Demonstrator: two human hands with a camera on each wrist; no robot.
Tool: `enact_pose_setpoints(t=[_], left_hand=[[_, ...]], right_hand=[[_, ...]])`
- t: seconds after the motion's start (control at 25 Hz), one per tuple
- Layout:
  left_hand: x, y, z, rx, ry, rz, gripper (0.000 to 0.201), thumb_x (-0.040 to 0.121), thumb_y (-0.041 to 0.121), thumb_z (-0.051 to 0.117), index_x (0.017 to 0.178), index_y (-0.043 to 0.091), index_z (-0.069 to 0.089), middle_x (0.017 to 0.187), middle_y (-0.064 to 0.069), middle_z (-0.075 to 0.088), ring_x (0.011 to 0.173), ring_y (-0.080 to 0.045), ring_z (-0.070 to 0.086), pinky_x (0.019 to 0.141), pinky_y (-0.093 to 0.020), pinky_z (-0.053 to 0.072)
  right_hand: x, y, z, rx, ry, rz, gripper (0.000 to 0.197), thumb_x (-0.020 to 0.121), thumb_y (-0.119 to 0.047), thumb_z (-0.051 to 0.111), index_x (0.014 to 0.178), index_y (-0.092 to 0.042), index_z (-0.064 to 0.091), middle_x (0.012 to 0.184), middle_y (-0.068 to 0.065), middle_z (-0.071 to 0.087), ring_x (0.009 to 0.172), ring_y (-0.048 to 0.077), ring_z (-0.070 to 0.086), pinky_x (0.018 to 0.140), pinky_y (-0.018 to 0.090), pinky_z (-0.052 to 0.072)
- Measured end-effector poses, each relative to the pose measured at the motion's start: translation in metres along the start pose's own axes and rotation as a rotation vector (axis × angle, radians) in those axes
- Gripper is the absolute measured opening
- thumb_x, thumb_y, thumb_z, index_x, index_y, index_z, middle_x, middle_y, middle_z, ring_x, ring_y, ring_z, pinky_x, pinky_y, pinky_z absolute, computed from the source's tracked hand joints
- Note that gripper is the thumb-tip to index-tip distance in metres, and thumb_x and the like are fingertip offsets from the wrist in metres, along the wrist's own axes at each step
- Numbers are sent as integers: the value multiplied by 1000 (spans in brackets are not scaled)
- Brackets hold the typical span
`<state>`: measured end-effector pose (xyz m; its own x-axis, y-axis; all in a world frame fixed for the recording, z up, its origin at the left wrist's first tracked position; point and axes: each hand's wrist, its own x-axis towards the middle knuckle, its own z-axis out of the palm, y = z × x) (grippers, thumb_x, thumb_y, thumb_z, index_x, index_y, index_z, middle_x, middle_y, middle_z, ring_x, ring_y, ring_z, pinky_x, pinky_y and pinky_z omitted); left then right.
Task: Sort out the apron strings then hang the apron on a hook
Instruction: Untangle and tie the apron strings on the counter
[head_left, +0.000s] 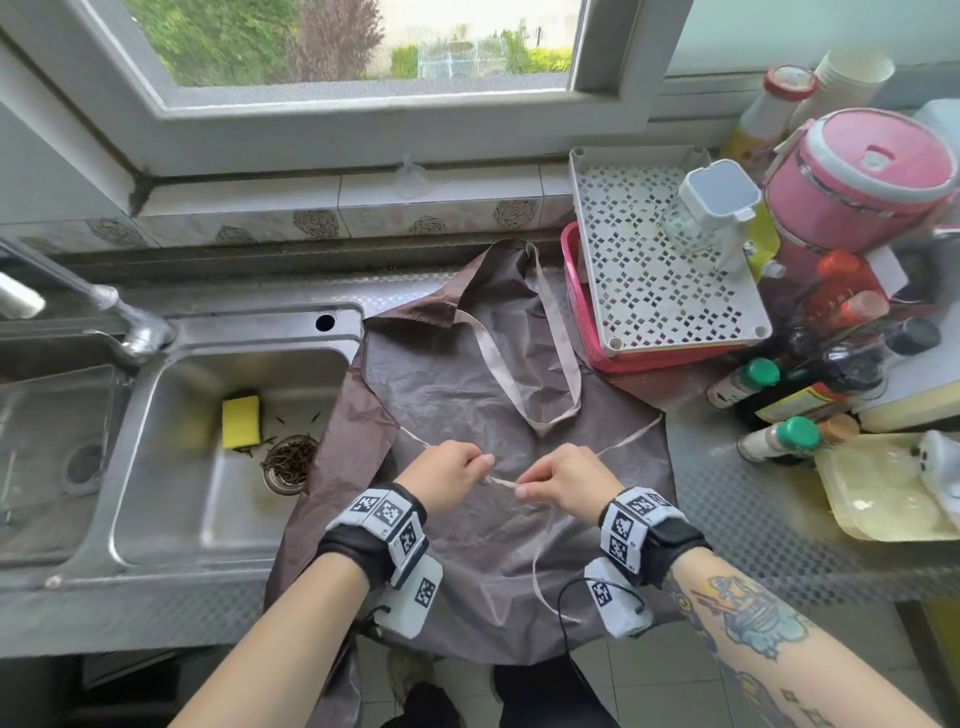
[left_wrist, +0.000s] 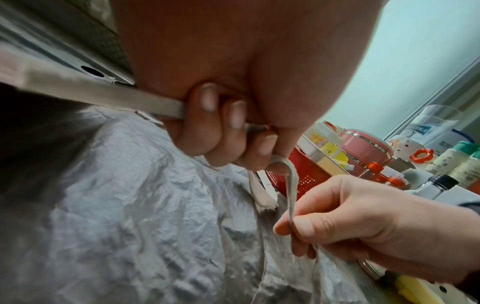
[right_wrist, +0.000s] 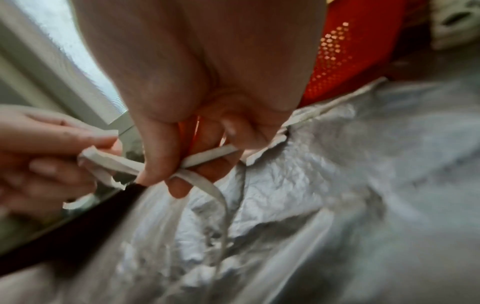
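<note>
Two hands, left hand (head_left: 451, 475) and right hand (head_left: 567, 480), are pinching thin, floppy apron strings (head_left: 503, 482) over the light, crinkly apron (head_left: 467, 384); grab strings, not fabric.

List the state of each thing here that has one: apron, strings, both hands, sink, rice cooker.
apron: spread flat on the counter, not hung.
waist strings: pulled together over the apron, held by both hands.
neck loop: lying loose on the apron.
left hand: pinching a string.
right hand: pinching a string.
sink: no water, sponge inside.
rice cooker: lid closed.
</note>
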<state>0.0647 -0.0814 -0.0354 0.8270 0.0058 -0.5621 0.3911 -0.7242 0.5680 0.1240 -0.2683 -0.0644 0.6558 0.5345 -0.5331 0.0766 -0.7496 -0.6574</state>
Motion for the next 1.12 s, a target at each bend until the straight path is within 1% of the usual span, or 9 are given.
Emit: enact_pose_setpoints(t=[0.12,0.24,0.4,0.52,0.6,0.76,0.96,1.04,1.12], left_hand=[[-1,-2,0,-9,10,-11,33,94,35,46,71,18,63,56,3,49,68,-22,50,62,-28,31],[-1,-5,-2,-26,68,-30,35,94,34,46,77,12,67,66,-6,56,67,-22,49,61,-29,29],[-1,-7,-4,-29,87,-49,32,94,34,45,69,19,59,67,-7,55,66,-24,48,61,-30,30],[0,-9,-5,-38,98,-69,32,94,34,47,71,19,63,67,-9,57,67,-26,50,62,-29,30],[4,-10,-6,-60,132,-75,31,92,34,49,76,17,69,74,-14,66,75,-30,58,64,-30,34],[10,-26,-12,-120,294,-164,27,88,37,53,66,23,62,76,-11,72,85,-33,64,79,-38,50],[8,-55,-26,-165,431,-287,32,88,41,50,62,23,53,64,-2,69,85,-32,65,83,-41,50],[8,-65,-28,-147,440,-308,29,87,43,50,65,25,53,77,-8,72,90,-33,64,83,-40,49],[7,-73,-28,-126,440,-315,29,86,44,53,63,27,51,88,-11,72,93,-34,64,83,-39,49]], right_hand=[[8,-12,-3,-397,89,-23,24,71,-53,64,87,-37,72,82,-6,74,90,17,65,77,32,50],[20,-15,-7,-435,42,-36,24,83,-47,53,96,-33,67,97,-3,73,98,21,62,82,38,49],[23,-8,-12,139,-35,9,20,82,-7,56,83,-23,67,79,8,73,71,18,66,72,30,48],[17,-5,-15,736,21,18,39,79,13,57,112,-9,60,105,12,69,83,9,67,70,19,50],[13,-3,-19,1025,164,23,40,82,11,55,118,-5,58,105,5,70,82,3,68,65,15,50],[2,12,-28,1311,398,53,24,88,4,50,97,-11,66,80,-2,76,72,7,68,57,16,48],[-18,48,-42,1313,644,68,29,88,9,44,87,-11,65,69,0,72,65,7,66,52,14,48],[-24,65,-41,985,724,138,29,89,5,47,87,-16,66,79,6,72,63,8,65,52,16,49],[-29,81,-37,490,709,230,23,89,-4,51,92,-18,68,84,9,73,72,14,69,67,27,53]])
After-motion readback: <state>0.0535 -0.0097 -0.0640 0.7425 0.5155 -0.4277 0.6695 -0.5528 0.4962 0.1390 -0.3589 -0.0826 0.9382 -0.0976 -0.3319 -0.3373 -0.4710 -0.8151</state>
